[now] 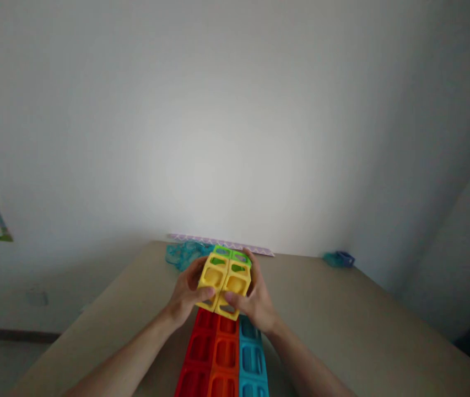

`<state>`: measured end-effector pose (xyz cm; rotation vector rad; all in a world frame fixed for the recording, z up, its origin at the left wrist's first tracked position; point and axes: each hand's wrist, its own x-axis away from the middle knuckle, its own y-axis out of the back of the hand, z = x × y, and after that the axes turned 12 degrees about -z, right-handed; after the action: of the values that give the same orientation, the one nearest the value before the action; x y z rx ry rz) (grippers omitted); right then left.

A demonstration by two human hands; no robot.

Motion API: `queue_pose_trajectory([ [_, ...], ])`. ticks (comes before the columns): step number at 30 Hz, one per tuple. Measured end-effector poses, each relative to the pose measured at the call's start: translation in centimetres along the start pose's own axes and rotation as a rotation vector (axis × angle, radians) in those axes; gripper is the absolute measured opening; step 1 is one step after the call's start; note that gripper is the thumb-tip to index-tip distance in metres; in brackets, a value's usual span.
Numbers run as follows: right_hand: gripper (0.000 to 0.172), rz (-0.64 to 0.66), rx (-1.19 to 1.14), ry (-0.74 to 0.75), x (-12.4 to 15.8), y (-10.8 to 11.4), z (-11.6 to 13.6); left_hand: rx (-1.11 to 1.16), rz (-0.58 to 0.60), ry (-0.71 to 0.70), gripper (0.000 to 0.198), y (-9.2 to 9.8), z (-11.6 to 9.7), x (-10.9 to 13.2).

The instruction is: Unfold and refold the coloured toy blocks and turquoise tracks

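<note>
Yellow blocks, with green blocks behind them, are held between both hands in the middle of the view. My left hand grips their left side, its thumb on the front. On the right side, my right hand wraps round them with its thumb on the yellow face. Just below and nearer stand columns of red blocks, orange-red blocks and blue blocks, side by side. Whether the yellow blocks touch these columns cannot be made out.
On the table, a crumpled teal thing lies behind my left hand. A purple patterned strip runs along the wall. Small teal and dark blue things lie at the back right corner.
</note>
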<state>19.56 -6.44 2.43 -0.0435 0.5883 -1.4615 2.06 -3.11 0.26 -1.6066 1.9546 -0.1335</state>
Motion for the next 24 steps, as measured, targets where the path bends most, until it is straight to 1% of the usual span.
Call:
queue_pose_trajectory([
  [3,0.093,0.006,-0.057,-0.017,-0.1,0.3,0.1,0.197,-0.115,0.126,0.048,0.6,0.3,-0.3],
  [5,0.089,-0.020,-0.120,-0.013,-0.3,0.5,0.1,0.346,-0.181,0.218,0.044,1.0,0.3,-0.5],
  [7,0.083,-0.056,-0.166,-0.012,-0.4,0.7,0.0,0.464,-0.193,0.273,0.044,1.2,0.1,-0.7],
  [11,0.068,-0.105,-0.217,-0.034,-0.7,0.9,-0.2,0.616,-0.148,0.281,0.045,0.9,-0.8,-0.7],
  [14,0.058,-0.116,-0.258,-0.071,-1.0,1.1,-0.1,0.655,-0.086,0.311,0.047,0.7,-1.2,-0.6],
  [17,0.050,-0.110,-0.285,-0.119,-1.2,1.1,0.1,0.663,-0.046,0.389,0.047,0.8,-1.2,-0.7],
  [21,0.043,-0.109,-0.277,-0.174,-1.3,1.0,0.1,0.617,-0.021,0.516,0.042,0.9,-0.9,-0.9],
  [24,0.041,-0.125,-0.259,-0.179,-1.4,0.9,0.0,0.554,-0.023,0.563,0.040,0.9,-0.7,-1.1],
])
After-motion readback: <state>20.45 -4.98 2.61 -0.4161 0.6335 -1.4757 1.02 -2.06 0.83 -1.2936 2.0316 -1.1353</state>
